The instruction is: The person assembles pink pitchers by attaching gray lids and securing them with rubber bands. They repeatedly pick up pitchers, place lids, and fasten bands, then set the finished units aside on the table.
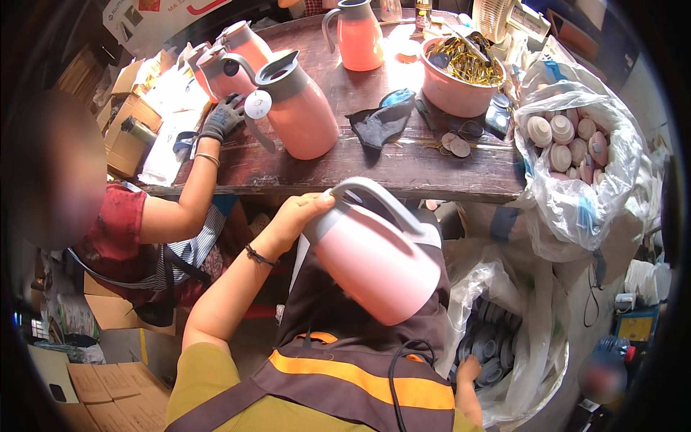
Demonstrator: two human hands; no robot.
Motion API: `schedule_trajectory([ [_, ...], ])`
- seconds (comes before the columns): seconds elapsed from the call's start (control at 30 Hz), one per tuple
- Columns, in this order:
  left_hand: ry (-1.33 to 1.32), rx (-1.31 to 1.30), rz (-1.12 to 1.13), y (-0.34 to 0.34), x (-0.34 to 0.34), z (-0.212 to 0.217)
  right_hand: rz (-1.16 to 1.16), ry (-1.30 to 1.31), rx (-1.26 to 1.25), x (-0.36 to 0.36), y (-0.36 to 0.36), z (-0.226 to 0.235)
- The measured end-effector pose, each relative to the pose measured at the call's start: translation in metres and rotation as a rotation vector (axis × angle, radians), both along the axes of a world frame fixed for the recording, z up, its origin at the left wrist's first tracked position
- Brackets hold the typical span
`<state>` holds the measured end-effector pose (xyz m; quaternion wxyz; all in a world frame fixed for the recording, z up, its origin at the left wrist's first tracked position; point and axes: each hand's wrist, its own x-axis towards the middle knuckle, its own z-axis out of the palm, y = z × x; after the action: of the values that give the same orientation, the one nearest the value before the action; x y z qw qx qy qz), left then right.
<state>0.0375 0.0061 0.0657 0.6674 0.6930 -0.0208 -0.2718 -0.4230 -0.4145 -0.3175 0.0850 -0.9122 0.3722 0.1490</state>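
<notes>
Tilted over my lap is a pink vacuum jug (pixel 381 263) with a grey collar and handle. My left hand (pixel 306 212) is closed on its grey top rim, the thumb over the edge; the jug's base points down and to the right. At the lower right my right hand (pixel 468 369) reaches into a clear plastic bag (pixel 536 345) and touches the grey round lids (pixel 491 345) inside. Its fingers are partly hidden among them, so their grip is unclear. Another pink jug (pixel 306 108) with a round white tag (pixel 258 104) stands upright on the table beyond.
On the dark wooden table (pixel 432 173) stand more pink jugs (pixel 358 39) and a pink tub (pixel 461 90) of gold-coloured strips. A plastic bag of pale round caps (pixel 561 129) is at the right. To the left, a co-worker's gloved hand (pixel 223 119) rests by the jugs.
</notes>
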Motion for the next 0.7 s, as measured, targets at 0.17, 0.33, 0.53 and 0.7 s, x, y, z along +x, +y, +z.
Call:
schedule_trajectory([
  [0.17,0.150,-0.186,0.288,0.003,-0.011,-0.032,-0.292,-0.392,0.397,0.059,-0.016,0.033],
  [0.33,0.175,-0.375,0.395,-0.002,-0.032,-0.067,-0.246,-1.011,0.711,0.182,0.026,0.257],
  [0.53,0.267,-0.494,0.383,-0.025,-0.052,-0.075,0.352,-1.360,0.387,0.272,0.129,0.351],
  [0.7,0.348,-0.526,0.446,-0.010,-0.052,-0.077,0.588,-1.407,0.508,0.276,0.152,0.342],
])
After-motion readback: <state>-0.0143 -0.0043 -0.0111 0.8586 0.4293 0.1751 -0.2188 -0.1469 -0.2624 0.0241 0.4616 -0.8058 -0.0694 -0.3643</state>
